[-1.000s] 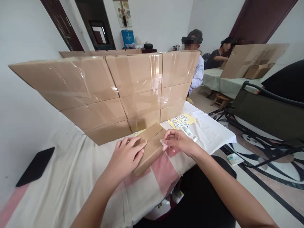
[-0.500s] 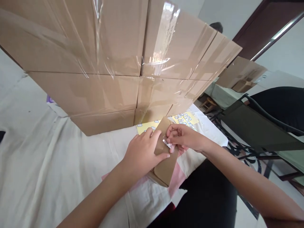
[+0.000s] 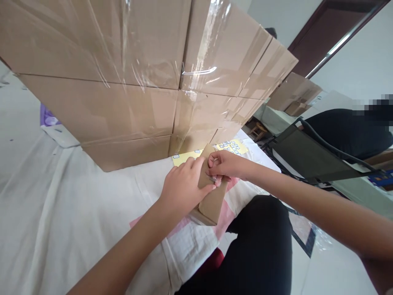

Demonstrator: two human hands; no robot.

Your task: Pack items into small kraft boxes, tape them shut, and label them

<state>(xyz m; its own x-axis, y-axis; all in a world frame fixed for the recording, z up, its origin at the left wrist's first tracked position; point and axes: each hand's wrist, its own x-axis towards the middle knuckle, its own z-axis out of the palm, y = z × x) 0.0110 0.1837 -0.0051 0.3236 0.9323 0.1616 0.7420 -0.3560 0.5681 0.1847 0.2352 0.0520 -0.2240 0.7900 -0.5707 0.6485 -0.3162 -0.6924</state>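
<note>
1. Small box (image 3: 211, 203): brown cardbd, on the bench (image 3: 92, 213), under both hands; looks closed, contents can't be seen.
2. L hand (image 3: 181, 186) on small box: thumb over its top, other fingers along its L side, clamped on it.
3. R hand (image 3: 227, 164) over small box's top, thumb & index fingers together, pinching a tiny glinting bit of clear tape (image 3: 212, 178); mostly hidden.
4. Carton wall (image 3: 129, 106) behind small box: big brown ctns stacked in rows, shiny clear tape across; insides not visible.
5. Yellow sheets w/ small outlined labels: one (image 3: 184, 157) just behind small box, other (image 3: 231, 146) behind & to its R.
6. Purple-and-white item (image 3: 58, 123), well L of small box, partly behind ctns.
7. Bench cloth: off-white, wrinkled; pink patches round small box.
8. Room, far R of & behind small box: dark-framed chair (image 3: 319, 151), wooden stool (image 3: 257, 131), more ctns (image 3: 296, 92), dark door (image 3: 334, 28).
</note>
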